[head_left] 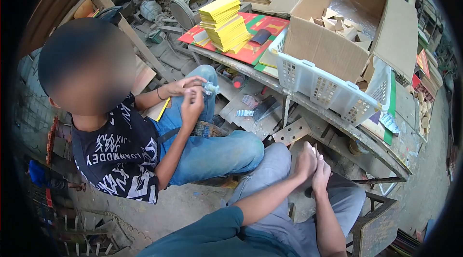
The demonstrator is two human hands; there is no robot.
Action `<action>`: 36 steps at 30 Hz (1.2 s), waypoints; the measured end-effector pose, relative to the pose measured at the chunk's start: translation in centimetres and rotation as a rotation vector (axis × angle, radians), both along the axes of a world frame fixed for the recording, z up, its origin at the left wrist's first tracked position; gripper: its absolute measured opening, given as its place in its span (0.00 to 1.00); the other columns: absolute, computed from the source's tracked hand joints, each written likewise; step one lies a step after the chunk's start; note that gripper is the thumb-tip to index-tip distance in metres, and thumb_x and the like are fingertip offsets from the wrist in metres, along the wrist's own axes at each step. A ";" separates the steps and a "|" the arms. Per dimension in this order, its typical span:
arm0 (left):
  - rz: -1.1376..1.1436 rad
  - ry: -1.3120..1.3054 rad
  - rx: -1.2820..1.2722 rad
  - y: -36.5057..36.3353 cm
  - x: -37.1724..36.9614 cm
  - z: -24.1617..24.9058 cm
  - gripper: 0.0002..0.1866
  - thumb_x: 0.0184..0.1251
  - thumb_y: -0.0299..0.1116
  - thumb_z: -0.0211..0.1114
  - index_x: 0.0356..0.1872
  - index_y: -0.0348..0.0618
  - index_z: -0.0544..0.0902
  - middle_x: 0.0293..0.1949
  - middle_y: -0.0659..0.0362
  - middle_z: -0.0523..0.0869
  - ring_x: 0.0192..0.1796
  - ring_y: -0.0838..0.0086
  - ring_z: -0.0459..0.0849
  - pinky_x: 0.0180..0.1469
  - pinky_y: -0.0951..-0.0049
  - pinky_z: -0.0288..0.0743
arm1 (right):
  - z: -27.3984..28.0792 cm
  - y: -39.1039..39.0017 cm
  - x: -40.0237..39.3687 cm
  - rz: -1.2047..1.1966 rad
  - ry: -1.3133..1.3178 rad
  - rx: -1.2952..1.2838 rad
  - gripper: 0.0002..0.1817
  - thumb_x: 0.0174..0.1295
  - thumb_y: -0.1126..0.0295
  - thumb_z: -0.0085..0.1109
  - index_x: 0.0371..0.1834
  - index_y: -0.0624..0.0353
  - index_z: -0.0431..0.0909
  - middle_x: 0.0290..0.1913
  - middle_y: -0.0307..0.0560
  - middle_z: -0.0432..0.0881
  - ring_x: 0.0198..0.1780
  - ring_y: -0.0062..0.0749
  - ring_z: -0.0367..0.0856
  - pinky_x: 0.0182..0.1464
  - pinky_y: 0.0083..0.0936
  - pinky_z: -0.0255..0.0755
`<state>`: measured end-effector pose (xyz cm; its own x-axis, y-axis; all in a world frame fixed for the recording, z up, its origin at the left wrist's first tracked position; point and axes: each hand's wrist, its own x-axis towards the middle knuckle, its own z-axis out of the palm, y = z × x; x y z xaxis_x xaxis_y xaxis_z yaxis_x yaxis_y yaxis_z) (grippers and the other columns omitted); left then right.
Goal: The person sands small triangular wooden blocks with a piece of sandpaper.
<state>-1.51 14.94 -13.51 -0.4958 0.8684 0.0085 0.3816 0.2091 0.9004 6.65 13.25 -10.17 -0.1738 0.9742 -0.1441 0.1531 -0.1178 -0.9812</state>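
My left hand [305, 161] and my right hand [321, 176] are close together above my lap, fingers curled inward. A small pale piece [315, 150] shows at the fingertips between them; I cannot tell what kind of thing it is, since the fingers cover most of it. Both hands are closed around it. Just beyond them lies a wooden board with round holes [292, 132], under the table's edge.
Opposite me sits a person [115, 146] with a crumpled pale-blue thing [210, 88] at their hands. The table [333, 124] carries a stack of yellow cards [223, 24], a white plastic basket [318, 88] and a cardboard box [308, 47] with wooden pieces [340, 24].
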 end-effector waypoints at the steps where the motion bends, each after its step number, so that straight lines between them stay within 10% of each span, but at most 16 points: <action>1: 0.049 -0.063 0.012 0.6 -0.5 -0.4 0.12 0.68 0.36 0.52 0.37 0.35 0.68 0.30 0.35 0.80 0.38 0.37 0.79 0.37 0.43 0.69 | -0.7 -0.3 -0.1 -0.012 -0.003 0.075 0.29 0.72 0.52 0.42 0.51 0.73 0.77 0.39 0.44 0.83 0.42 0.21 0.74 0.47 0.23 0.70; 12: 0.118 -0.049 0.073 1.2 -1.2 -0.4 0.09 0.69 0.32 0.48 0.37 0.36 0.68 0.29 0.36 0.79 0.36 0.37 0.78 0.35 0.45 0.68 | -0.9 -0.3 0.4 0.031 -0.140 -0.040 0.30 0.73 0.52 0.41 0.59 0.72 0.72 0.37 0.42 0.83 0.39 0.20 0.75 0.43 0.21 0.68; 14: 0.091 -0.100 0.027 0.5 -0.6 0.1 0.09 0.70 0.33 0.48 0.37 0.36 0.68 0.29 0.36 0.79 0.37 0.36 0.77 0.35 0.44 0.67 | -1.2 -0.5 -0.2 0.018 -0.045 0.131 0.30 0.74 0.52 0.36 0.47 0.71 0.79 0.22 0.31 0.70 0.25 0.16 0.61 0.27 0.20 0.53; 15: 0.041 -0.047 0.023 0.1 -0.2 -0.9 0.09 0.69 0.33 0.49 0.38 0.36 0.68 0.29 0.35 0.79 0.37 0.36 0.78 0.36 0.43 0.67 | -1.2 -0.2 -0.2 0.014 0.011 0.110 0.30 0.73 0.52 0.39 0.61 0.72 0.70 0.48 0.47 0.81 0.47 0.25 0.76 0.53 0.20 0.67; 28: -0.030 -0.031 -0.033 0.1 0.1 -0.1 0.09 0.65 0.31 0.52 0.39 0.35 0.69 0.33 0.35 0.80 0.41 0.37 0.79 0.41 0.44 0.69 | -1.3 0.3 0.0 0.024 0.046 0.228 0.32 0.73 0.49 0.36 0.66 0.66 0.65 0.44 0.42 0.82 0.43 0.21 0.74 0.51 0.19 0.67; 36: -0.064 0.041 -0.105 -0.4 0.1 0.2 0.09 0.67 0.32 0.50 0.40 0.35 0.68 0.35 0.36 0.81 0.42 0.39 0.79 0.42 0.45 0.71 | -1.3 0.8 0.5 0.098 0.116 0.080 0.34 0.72 0.48 0.35 0.68 0.66 0.63 0.62 0.54 0.74 0.59 0.27 0.70 0.61 0.22 0.60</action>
<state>-1.37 14.58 -13.31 -0.4405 0.8954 -0.0652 0.4331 0.2756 0.8582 7.10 14.08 -11.52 -0.2796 0.9593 -0.0400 0.0451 -0.0285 -0.9986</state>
